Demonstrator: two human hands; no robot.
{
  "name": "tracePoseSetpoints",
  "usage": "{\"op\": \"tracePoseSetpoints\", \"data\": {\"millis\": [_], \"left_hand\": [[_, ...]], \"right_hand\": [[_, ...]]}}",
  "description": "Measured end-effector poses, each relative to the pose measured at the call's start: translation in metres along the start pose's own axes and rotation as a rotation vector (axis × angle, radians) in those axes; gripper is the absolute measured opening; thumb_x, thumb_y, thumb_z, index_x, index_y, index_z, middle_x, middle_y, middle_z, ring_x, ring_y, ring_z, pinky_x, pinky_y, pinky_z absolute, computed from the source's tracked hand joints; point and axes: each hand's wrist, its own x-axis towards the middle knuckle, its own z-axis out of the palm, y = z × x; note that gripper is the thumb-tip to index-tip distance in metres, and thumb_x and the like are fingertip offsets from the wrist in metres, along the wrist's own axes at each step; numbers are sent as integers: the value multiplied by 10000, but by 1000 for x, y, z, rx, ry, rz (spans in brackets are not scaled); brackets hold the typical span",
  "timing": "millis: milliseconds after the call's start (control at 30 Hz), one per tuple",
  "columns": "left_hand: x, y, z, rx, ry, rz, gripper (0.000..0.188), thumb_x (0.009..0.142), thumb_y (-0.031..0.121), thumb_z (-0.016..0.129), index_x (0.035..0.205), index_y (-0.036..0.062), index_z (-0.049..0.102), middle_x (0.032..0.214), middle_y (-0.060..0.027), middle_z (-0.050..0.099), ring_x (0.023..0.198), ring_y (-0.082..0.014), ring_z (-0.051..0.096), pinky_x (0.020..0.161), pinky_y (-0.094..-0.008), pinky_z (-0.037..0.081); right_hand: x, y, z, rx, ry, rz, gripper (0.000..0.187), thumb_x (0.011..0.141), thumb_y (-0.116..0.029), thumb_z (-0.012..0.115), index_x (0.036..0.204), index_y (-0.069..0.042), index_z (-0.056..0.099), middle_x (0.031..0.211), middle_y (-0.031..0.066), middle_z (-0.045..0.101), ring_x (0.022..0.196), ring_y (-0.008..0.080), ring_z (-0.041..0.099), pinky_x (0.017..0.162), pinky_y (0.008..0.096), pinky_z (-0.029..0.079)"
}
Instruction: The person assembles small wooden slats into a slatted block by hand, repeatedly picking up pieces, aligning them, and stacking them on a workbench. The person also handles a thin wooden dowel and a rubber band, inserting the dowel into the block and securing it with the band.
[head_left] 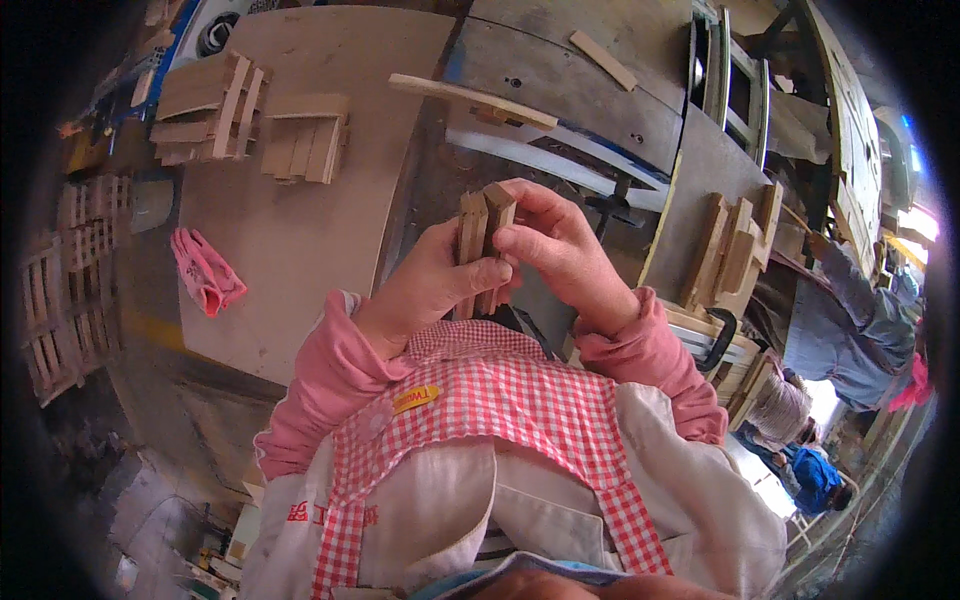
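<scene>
In front of my chest, my left hand (428,275) is closed around short brown wooden strips (470,228) standing on end, its thumb across their lower part. My right hand (565,250) pinches another wooden strip (501,208) near its top, thumb in front and fingers behind. The strips are side by side, with a dark narrow gap between them at the top. My fingers hide their lower ends, so I cannot tell exactly how many pieces there are.
To the left, a brown board table (300,225) carries stacked wooden strips (305,140) and pink gloves (207,270). Ahead is a machine bench (570,70) with a loose slat (603,60). More wooden pieces (735,245) lie at right, with a black clamp (718,338) nearer me. Other people (815,475) are farther right.
</scene>
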Motion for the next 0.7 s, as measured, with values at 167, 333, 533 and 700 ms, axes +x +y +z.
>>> {"op": "tracePoseSetpoints", "data": {"millis": [167,333,533,700], "left_hand": [[6,-2,2,-44,-50,-36,362,863,228,692,1117,25,532,894,-56,624,777,-137,619,684,-269,508],[10,-2,9,-25,-13,-44,365,860,207,689,1128,19,527,882,-54,619,756,-131,614,671,-265,504],[15,1,12,100,23,-85,335,824,91,689,1112,17,535,856,-36,615,727,-111,602,637,-252,494],[17,1,12,186,26,-64,345,782,75,729,1075,17,556,850,-27,614,733,-96,593,629,-245,486]], "right_hand": [[-5,0,-6,42,20,22,305,895,-191,646,1121,-16,541,814,7,601,640,49,556,549,200,459],[-7,-1,-9,26,40,32,328,886,-203,661,1123,-21,525,832,7,602,647,48,559,550,198,460],[-9,-2,-14,-19,12,58,415,855,-224,697,1182,-28,532,1022,0,585,921,75,556,795,226,467],[-7,-3,-15,-73,16,8,427,835,-183,700,1188,-19,524,1051,5,566,943,73,548,816,228,458]]}}
